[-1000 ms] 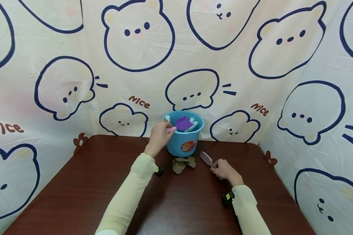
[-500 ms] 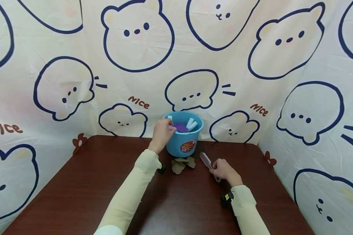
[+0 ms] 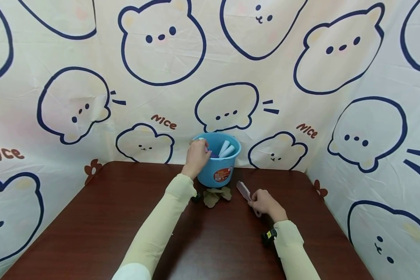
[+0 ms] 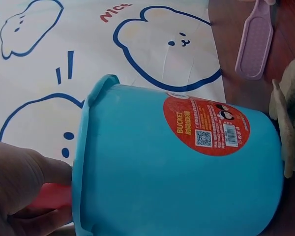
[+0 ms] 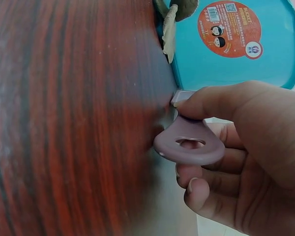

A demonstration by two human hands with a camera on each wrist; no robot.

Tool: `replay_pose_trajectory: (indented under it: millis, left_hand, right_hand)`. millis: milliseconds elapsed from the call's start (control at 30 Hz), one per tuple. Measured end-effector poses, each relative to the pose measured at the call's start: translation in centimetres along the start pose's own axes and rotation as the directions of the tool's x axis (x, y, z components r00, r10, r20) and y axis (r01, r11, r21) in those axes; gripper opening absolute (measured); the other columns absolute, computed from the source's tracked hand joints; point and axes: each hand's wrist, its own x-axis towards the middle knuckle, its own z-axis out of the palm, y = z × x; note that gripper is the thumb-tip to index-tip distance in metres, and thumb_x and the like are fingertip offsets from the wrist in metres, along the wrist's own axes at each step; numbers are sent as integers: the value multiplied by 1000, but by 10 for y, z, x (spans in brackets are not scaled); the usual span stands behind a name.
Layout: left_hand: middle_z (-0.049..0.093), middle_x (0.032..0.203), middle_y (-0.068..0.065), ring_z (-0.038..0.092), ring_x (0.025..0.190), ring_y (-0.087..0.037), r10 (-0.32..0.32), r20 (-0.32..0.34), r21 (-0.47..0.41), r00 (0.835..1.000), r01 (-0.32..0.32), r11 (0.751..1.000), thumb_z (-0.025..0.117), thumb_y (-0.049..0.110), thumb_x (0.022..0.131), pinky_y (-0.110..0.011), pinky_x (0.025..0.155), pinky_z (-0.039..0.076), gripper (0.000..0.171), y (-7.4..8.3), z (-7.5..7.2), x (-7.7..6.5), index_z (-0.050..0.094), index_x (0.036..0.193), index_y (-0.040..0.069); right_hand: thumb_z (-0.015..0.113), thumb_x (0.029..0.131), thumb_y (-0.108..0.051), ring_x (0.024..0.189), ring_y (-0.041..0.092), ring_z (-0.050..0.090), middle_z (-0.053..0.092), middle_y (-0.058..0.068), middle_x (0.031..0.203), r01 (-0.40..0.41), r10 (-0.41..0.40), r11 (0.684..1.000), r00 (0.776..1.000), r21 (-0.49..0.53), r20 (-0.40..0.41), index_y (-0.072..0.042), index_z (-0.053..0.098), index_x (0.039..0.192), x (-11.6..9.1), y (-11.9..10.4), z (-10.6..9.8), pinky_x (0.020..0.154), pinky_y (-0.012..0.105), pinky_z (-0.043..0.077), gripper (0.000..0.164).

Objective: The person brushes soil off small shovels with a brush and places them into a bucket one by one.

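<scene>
My left hand [image 3: 197, 157] reaches over the left rim of a light-blue bucket [image 3: 210, 174]. It pinches a pinkish-red stick-like piece [image 4: 53, 196], mostly hidden by the fingers and the rim. A bit of something purple [image 3: 214, 154] shows low in the bucket next to that hand. White rod-shaped pieces [image 3: 226, 150] lean inside on the right. My right hand [image 3: 266, 204] holds a lilac brush [image 3: 244, 190] by its handle, thumb on top; the bristled head points toward the bucket. The handle's end has an oval hole, plain in the right wrist view.
Olive-brown leaf-like pieces [image 3: 213, 197] lie on the dark wooden table [image 3: 119, 210] just before the bucket. A cream cloth [image 3: 143, 97] printed with bear faces hangs behind and at both sides. The bucket stands near the table's back edge.
My left hand has moved slightly right over the bucket, turning the pink piece mostly out of sight. The purple thing has sunk lower inside. The brush has tilted, showing its handle end below my right hand.
</scene>
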Motion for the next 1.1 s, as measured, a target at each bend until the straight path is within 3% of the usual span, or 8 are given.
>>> replay_pose_trajectory:
  millis: [200,367,533,700,833,967,1100]
  left_hand:
    - [66,89,-17,63,86,-30,12,-9,13,1000,-12,1000,73,7,93,-43,82,56,13,1,5,4,68,99,-4]
    - [68,95,-17,65,90,-29,-37,59,3,998,37,999,71,9,95,-42,84,57,15,-3,9,3,69,102,-4]
    - [71,96,-17,67,86,-28,-47,117,-12,992,49,999,68,11,98,-43,83,59,14,-6,11,7,69,101,-3]
    - [69,81,-11,64,73,-22,-48,205,36,978,41,998,62,18,103,-34,71,56,21,-10,11,10,72,94,1]
    - [63,70,-7,59,66,-20,-23,236,48,972,12,999,59,22,104,-30,63,48,28,-14,12,10,72,90,3]
    - [68,84,-10,62,76,-22,17,202,64,979,-30,998,59,25,105,-36,74,55,27,-16,12,5,72,101,2]
    - [65,98,-15,60,87,-26,120,85,110,989,-129,986,60,24,103,-43,84,56,27,-18,12,-9,70,109,-1]
  right_hand:
    - [66,97,-16,44,13,51,55,2,52,-2,2,1000,1000,12,0,-8,62,62,0,-1,0,44,27,40,36]
    - [66,97,-15,45,13,49,54,2,52,3,-4,1000,1000,26,12,-9,62,63,-1,-1,3,45,27,38,35]
    - [67,97,-15,45,13,52,56,3,52,4,-4,1000,1000,13,5,-9,62,63,0,1,3,46,27,39,35]
    - [68,97,-16,46,14,55,59,4,53,4,-4,1000,1000,11,19,-9,62,64,1,1,3,48,28,42,33]
    - [68,97,-17,48,14,56,60,3,54,-1,1,1000,1000,9,23,-9,64,66,2,1,4,48,28,43,32]
    - [69,97,-22,50,14,56,60,3,57,-14,13,1000,1000,5,23,-9,66,70,2,0,1,49,27,44,30]
    - [68,97,-31,51,15,55,59,3,58,-12,12,1000,1000,7,2,-10,66,69,-3,1,-5,48,28,44,35]
